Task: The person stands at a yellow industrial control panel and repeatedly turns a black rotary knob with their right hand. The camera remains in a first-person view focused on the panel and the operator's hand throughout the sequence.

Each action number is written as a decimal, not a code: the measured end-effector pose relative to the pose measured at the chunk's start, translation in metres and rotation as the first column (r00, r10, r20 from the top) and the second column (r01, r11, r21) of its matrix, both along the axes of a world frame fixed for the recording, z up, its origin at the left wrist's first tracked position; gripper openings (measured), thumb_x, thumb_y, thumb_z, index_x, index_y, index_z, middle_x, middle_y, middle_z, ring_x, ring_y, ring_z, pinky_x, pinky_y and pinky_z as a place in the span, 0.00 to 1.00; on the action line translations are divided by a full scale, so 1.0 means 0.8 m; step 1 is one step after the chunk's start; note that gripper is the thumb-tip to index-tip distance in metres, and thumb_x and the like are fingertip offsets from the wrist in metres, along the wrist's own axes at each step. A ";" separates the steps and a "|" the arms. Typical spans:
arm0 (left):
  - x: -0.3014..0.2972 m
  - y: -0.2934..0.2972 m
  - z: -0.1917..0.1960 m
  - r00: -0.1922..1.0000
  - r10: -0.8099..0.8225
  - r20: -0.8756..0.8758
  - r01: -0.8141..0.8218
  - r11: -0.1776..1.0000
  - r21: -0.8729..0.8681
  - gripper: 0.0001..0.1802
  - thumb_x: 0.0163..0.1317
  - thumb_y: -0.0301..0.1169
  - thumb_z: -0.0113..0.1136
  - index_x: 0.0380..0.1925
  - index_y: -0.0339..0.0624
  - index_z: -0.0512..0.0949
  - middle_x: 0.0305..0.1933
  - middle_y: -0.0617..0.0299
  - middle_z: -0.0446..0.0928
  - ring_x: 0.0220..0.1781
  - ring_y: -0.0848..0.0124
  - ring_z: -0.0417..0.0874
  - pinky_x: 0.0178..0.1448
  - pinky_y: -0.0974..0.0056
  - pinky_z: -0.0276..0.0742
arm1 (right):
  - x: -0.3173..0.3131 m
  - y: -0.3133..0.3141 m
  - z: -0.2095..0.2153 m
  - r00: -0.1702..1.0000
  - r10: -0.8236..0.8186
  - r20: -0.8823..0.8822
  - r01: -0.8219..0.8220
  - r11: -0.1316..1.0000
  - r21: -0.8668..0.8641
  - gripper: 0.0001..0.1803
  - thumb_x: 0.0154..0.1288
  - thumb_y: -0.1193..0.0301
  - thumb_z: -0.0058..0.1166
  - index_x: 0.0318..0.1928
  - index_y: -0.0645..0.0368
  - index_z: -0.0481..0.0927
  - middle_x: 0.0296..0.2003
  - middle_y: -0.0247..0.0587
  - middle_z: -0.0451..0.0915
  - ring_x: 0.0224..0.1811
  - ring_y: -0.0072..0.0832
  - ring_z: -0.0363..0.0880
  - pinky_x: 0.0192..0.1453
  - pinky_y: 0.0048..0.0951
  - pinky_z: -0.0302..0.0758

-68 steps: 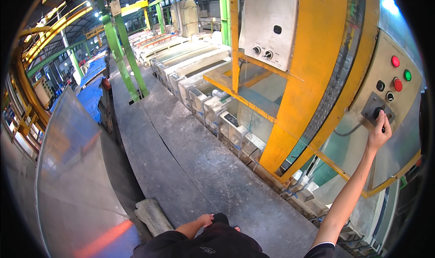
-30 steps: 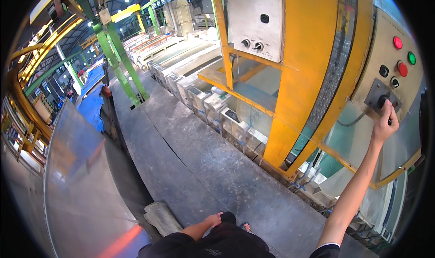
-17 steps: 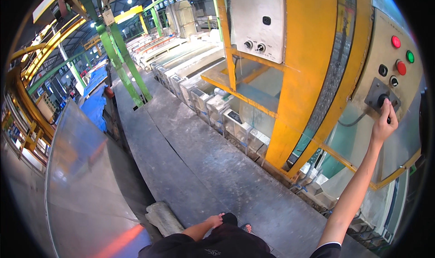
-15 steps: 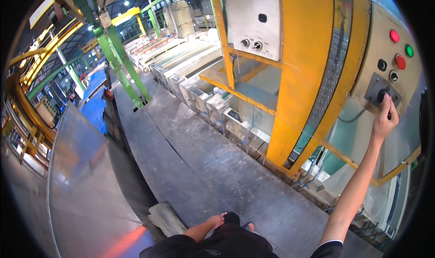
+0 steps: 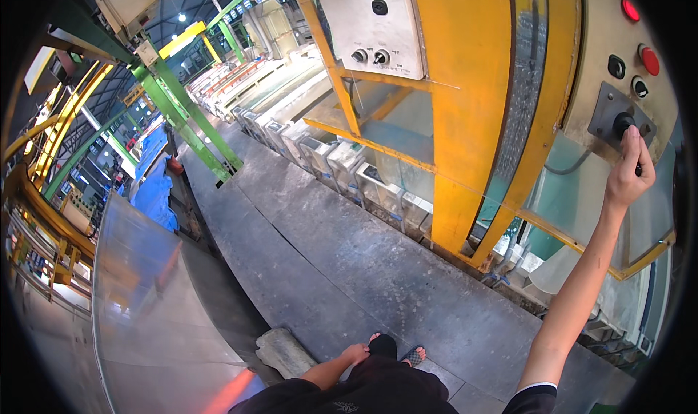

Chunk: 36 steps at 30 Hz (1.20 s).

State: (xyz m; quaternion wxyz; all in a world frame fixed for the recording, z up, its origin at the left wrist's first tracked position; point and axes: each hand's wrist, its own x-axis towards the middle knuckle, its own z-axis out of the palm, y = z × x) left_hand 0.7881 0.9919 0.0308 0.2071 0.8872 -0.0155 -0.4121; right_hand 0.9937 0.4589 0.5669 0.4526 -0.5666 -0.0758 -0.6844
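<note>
On the right, my right arm reaches up to a beige control panel (image 5: 592, 87). The fingers of my right hand (image 5: 631, 174) are closed round the black joystick (image 5: 623, 123), which stands on a square grey metal plate (image 5: 602, 116). Above it sit a lit red button (image 5: 630, 10), another red button (image 5: 649, 61) and two black rotary switches (image 5: 616, 66). Low in the middle, my left hand (image 5: 355, 354) rests against my dark clothing with its fingers curled. Whatever those fingers hold, if anything, is hidden.
A yellow frame (image 5: 465, 109) carries a second panel (image 5: 385, 21) with knobs. Behind it runs a row of tanks (image 5: 320, 152). A green post (image 5: 182, 112) stands on the grey walkway (image 5: 291, 247). Metal sheeting (image 5: 153, 312) and a greyish block (image 5: 283, 352) lie left.
The view has tilted and shifted slightly, so the control panel sits higher and its green button is out of sight. My right hand stays on the joystick.
</note>
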 end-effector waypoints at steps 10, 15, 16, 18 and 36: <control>0.021 -0.018 0.013 0.998 -0.042 0.040 0.043 0.999 -0.022 0.20 0.51 0.43 0.47 0.40 0.44 0.76 0.46 0.51 0.75 0.49 0.53 0.75 0.53 0.56 0.70 | 0.002 -0.007 -0.001 1.000 -0.024 0.003 0.024 0.999 -0.024 0.10 0.62 0.76 0.49 0.37 0.74 0.78 0.32 0.39 0.78 0.36 0.20 0.75 0.44 0.19 0.71; 0.021 -0.012 0.001 0.992 -0.112 0.062 0.112 0.994 0.008 0.19 0.51 0.42 0.47 0.38 0.44 0.76 0.45 0.51 0.75 0.47 0.52 0.75 0.52 0.55 0.71 | 0.000 -0.001 0.001 0.997 -0.070 -0.017 0.069 0.997 -0.047 0.11 0.62 0.75 0.49 0.37 0.74 0.78 0.31 0.36 0.77 0.34 0.18 0.73 0.42 0.18 0.69; 0.018 -0.009 -0.003 0.992 -0.103 0.068 0.103 0.995 -0.001 0.18 0.51 0.42 0.47 0.37 0.44 0.76 0.45 0.50 0.75 0.47 0.52 0.75 0.52 0.55 0.71 | 0.000 0.006 0.002 0.997 -0.073 -0.006 0.072 0.997 -0.034 0.11 0.62 0.75 0.49 0.36 0.74 0.78 0.31 0.36 0.77 0.34 0.18 0.73 0.42 0.18 0.69; 0.019 -0.009 -0.004 0.993 -0.085 0.086 0.087 0.996 -0.025 0.18 0.51 0.42 0.47 0.36 0.44 0.76 0.45 0.50 0.75 0.47 0.52 0.76 0.51 0.54 0.71 | 0.000 0.009 0.003 0.998 -0.069 0.000 0.069 0.997 -0.029 0.11 0.62 0.75 0.48 0.36 0.74 0.78 0.30 0.35 0.77 0.34 0.17 0.72 0.42 0.17 0.69; 0.009 0.002 -0.039 0.997 -0.052 0.064 0.054 0.998 -0.035 0.18 0.50 0.42 0.48 0.37 0.45 0.76 0.46 0.47 0.74 0.49 0.50 0.74 0.53 0.53 0.70 | 0.000 0.001 0.000 0.999 -0.038 -0.019 0.037 0.999 -0.032 0.10 0.61 0.75 0.51 0.37 0.71 0.79 0.31 0.35 0.79 0.32 0.15 0.71 0.38 0.14 0.66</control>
